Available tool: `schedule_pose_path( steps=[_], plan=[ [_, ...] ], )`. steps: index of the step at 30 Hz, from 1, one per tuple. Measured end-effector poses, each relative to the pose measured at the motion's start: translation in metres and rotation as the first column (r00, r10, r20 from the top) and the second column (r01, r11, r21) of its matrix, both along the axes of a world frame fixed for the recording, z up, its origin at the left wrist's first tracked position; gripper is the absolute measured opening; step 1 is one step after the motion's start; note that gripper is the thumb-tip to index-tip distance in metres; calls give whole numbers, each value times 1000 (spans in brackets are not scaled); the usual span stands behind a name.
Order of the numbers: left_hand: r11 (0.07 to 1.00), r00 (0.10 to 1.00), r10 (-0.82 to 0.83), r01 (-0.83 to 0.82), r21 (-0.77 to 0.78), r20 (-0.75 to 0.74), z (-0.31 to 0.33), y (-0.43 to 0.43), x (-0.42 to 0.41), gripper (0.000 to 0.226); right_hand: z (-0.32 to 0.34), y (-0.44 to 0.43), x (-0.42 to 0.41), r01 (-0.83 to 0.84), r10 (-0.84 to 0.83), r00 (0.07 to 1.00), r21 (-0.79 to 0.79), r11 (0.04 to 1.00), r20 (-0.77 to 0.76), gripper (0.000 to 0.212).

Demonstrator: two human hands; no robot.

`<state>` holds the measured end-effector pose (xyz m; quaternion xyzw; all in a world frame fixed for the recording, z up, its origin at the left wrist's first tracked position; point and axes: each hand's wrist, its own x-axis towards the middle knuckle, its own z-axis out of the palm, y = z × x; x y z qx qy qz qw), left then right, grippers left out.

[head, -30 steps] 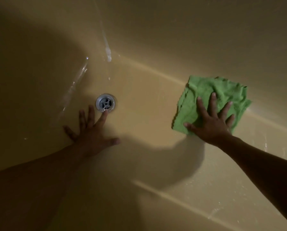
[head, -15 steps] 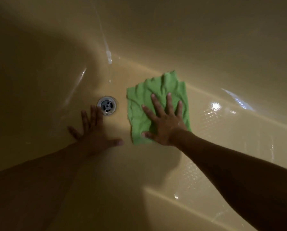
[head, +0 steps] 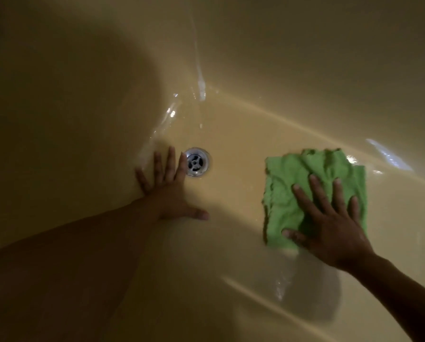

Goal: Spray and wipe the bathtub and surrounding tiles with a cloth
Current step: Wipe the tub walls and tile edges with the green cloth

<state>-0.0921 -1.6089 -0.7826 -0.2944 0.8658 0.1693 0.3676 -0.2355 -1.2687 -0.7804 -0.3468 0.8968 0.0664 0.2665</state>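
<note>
So the right hand (head: 330, 225) isn't gripping anything. It's laid flat on the green cloth (head: 288, 188) with the fingers (head: 316, 191) fanned apart and the thumb out to the side, pressing it onto the floor of the bathtub (head: 236, 243). Nothing is curled round the fabric, so palm pressure alone holds it. The cloth looks like a folded pad, a bit rumpled at its far edge. It sits off to the right of the drain (head: 196, 162), with a stretch of bare tub between them.

The left hand (head: 168, 193) is also flat with its fingers spread, planted just left of the drain. The forefinger tip is right at the metal rim, though I can't tell if it's actually touching. It looks like a brace for leaning in.

Beyond the drain, a wet streak (head: 201, 87) runs down the tub wall, and there are shiny wet patches further right, past the cloth.

What I'd worry about:
- That brace hand is on glossy, wet enamel. If weight is on it, it could skate out.
- A flat-palm hold lets the cloth bunch up or slip out from under the hand on a fast stroke.
- It's really dim, so patches near the drain could easily get missed.

There's no spray bottle or tiles in view, so my guess is there's plenty left to do.
</note>
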Motion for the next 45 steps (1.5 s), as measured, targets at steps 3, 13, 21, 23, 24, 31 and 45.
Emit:
schedule_pose_path(
  steps=[3, 13, 21, 23, 24, 31, 45],
  plan=[
    [1000, 999, -14, 13, -23, -32, -5, -4, -2, 172, -12, -35, -21, 148, -150, 987, -42, 988, -52, 102],
    [969, 970, -231, 223, -106, -70, -2, -37, 17, 148, -30, -196, -59, 207, -254, 940, -211, 955, -229, 102],
    [797, 874, -487, 444, -409, 1, 29, -89, 51, 129, -18, -300, -45, 36, -71, 980, -186, 982, -186, 107],
    [793, 884, -468, 423, -437, 7, 30, -88, 52, 129, -16, -314, -40, -48, 24, 987, -151, 987, -160, 106],
    [793, 887, -461, 418, -442, 12, 30, -87, 52, 129, -15, -317, -36, -109, 88, 985, -134, 985, -151, 105],
    [800, 908, -419, 368, -475, -2, 34, -82, 56, 129, -12, -261, 4, -412, 413, 911, -64, 909, 3, 91],
    [784, 895, -444, 409, -467, 40, 40, -84, 63, 124, -9, -202, -85, 158, -233, 917, -241, 958, -325, 102]
  ],
)
